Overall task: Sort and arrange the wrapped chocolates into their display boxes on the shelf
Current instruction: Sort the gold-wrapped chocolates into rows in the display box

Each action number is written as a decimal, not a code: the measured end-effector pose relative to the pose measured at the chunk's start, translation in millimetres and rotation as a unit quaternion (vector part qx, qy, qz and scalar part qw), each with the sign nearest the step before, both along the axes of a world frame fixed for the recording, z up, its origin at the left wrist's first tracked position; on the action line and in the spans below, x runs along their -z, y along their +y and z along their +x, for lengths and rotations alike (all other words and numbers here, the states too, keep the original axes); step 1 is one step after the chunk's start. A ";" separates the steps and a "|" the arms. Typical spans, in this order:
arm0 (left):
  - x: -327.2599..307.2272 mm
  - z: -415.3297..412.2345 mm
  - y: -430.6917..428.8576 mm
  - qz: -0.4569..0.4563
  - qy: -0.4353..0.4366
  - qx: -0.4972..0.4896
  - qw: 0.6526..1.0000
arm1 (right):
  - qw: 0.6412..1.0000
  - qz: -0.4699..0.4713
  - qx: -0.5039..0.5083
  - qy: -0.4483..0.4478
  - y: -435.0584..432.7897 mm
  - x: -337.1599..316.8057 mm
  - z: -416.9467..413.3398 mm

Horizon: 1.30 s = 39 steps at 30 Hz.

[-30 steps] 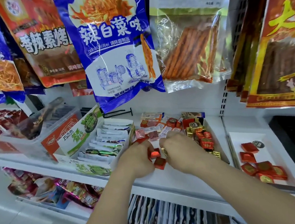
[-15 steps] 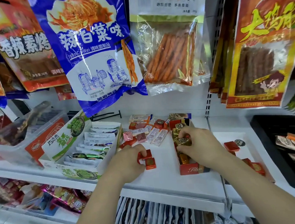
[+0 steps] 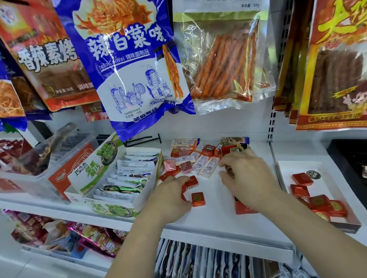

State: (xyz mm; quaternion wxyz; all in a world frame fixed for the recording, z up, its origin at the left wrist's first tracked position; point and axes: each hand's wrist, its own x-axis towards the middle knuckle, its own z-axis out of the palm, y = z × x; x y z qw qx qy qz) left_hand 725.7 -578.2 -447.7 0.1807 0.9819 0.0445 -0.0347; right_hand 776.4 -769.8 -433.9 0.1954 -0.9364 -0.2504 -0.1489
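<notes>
- Left of the left hand stood the open green-and-white box [image 3: 126, 201] of bars, with its wall just beside that wrist. A wide movement of the arm could, I think, push it askew or drop a red piece among the bars.
- The left hand [image 3: 172, 197] was closed around several red chocolates [image 3: 191, 181], with one pinched at the fingertips. Another red square [image 3: 198, 199] lay on the shelf [image 3: 207, 223], touching the thumb. So many small, smooth pieces in one grasp looked insecure. One could slip out and, so near the front edge, fall off the shelf.
- Behind and between the hands lay the loose pile [image 3: 202, 163] of mixed pieces, still unsorted. A reach across it could scatter them further.
- The right hand [image 3: 248, 177] curled downward over the red display box [image 3: 244, 209] and hid most of it. I could not tell whether its blurred fingers pinched anything. With the box covered, a piece might land beside it, or pressure might slide the narrow box.
- Right of the right hand, the white tray [image 3: 326, 164] held the tray chocolates [image 3: 301, 178], also red. They resembled the grasped ones, so the two kinds could be confused.
</notes>
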 end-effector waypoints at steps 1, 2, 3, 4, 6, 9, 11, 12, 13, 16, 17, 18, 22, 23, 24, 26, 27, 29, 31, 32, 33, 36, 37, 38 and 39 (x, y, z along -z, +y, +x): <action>-0.8 -0.4 0.2 -0.012 -0.001 0.000 1.000 | 0.999 -0.010 -0.036 0.010 7.9 -2.2 -6.3; -1.9 -1.4 0.7 -0.026 -0.003 -0.001 1.000 | 0.996 -0.030 -0.075 0.024 16.8 -2.2 -13.0; -2.8 -2.4 1.6 -0.036 -0.004 -0.002 0.999 | 0.992 -0.057 -0.110 0.038 25.2 0.1 -19.3; -4.1 -3.5 2.0 -0.042 -0.006 -0.003 0.999 | 0.985 -0.090 -0.136 0.050 32.2 3.7 -24.3; -6.2 -6.1 2.5 -0.055 -0.013 -0.013 0.998 | 0.974 -0.156 -0.149 0.063 41.2 13.0 -29.0; -7.4 -9.2 5.8 -0.089 -0.005 -0.050 0.995 | 0.975 -0.176 -0.128 0.034 46.7 19.8 -28.6; -5.5 -8.8 8.8 -0.135 0.005 -0.071 0.988 | 0.978 -0.170 -0.120 0.027 48.2 19.2 -27.9; -4.9 -8.2 9.3 -0.173 0.004 -0.087 0.981 | 0.977 -0.171 -0.122 0.029 48.7 18.2 -27.6; -5.3 -7.8 9.1 -0.226 0.000 -0.112 0.968 | 0.977 -0.171 -0.126 0.033 48.8 16.9 -26.5; -14.7 -7.9 4.0 -0.489 0.015 -0.221 0.844 | 0.985 -0.080 -0.133 0.075 45.5 10.3 -18.5; -19.3 -7.8 2.2 -0.579 0.028 -0.244 0.778 | 0.987 -0.018 -0.126 0.097 44.1 6.9 -14.2; -22.5 -7.0 1.2 -0.650 0.039 -0.256 0.715 | 0.984 0.054 -0.115 0.123 42.5 2.9 -10.5; -28.2 -1.0 -6.0 -0.750 0.046 -0.231 0.618 | 0.866 0.343 -0.078 0.356 38.0 -10.1 -5.5; -28.4 0.8 -8.9 -0.752 0.040 -0.221 0.620 | 0.819 0.394 -0.078 0.411 37.9 -10.7 -5.7; -28.6 2.2 -11.3 -0.751 0.032 -0.210 0.626 | 0.778 0.433 -0.078 0.448 37.5 -11.3 -6.4; -29.2 3.7 -14.2 -0.738 0.017 -0.194 0.646 | 0.710 0.498 -0.081 0.491 36.0 -12.5 -6.1; -29.2 4.4 -15.2 -0.727 0.009 -0.191 0.659 | 0.680 0.526 -0.077 0.505 34.3 -13.3 -4.7; -29.4 5.6 -17.5 -0.700 -0.008 -0.191 0.688 | 0.638 0.560 -0.060 0.525 30.4 -15.6 -2.6; -29.8 6.5 -20.8 -0.664 -0.020 -0.192 0.723 | 0.629 0.565 -0.043 0.533 28.0 -16.7 -2.3; -29.7 6.9 -22.7 -0.640 -0.024 -0.186 0.745 | 0.637 0.557 -0.036 0.532 27.6 -16.5 -2.7; -29.7 6.9 -25.1 -0.616 -0.027 -0.175 0.767 | 0.651 0.545 -0.030 0.528 27.3 -16.3 -3.5; -30.9 8.9 -31.4 -0.586 -0.034 -0.149 0.796 | 0.678 0.526 -0.016 0.513 25.0 -18.3 -5.5; -32.7 9.5 -33.1 -0.588 -0.030 -0.141 0.796 | 0.685 0.524 -0.011 0.506 24.3 -19.7 -5.3; -34.7 9.4 -34.3 -0.597 -0.020 -0.130 0.791 | 0.697 0.519 -0.003 0.496 23.3 -21.7 -5.1; -35.5 10.3 -33.6 -0.609 -0.011 -0.123 0.783 | 0.712 0.510 0.009 0.483 22.2 -23.6 -4.2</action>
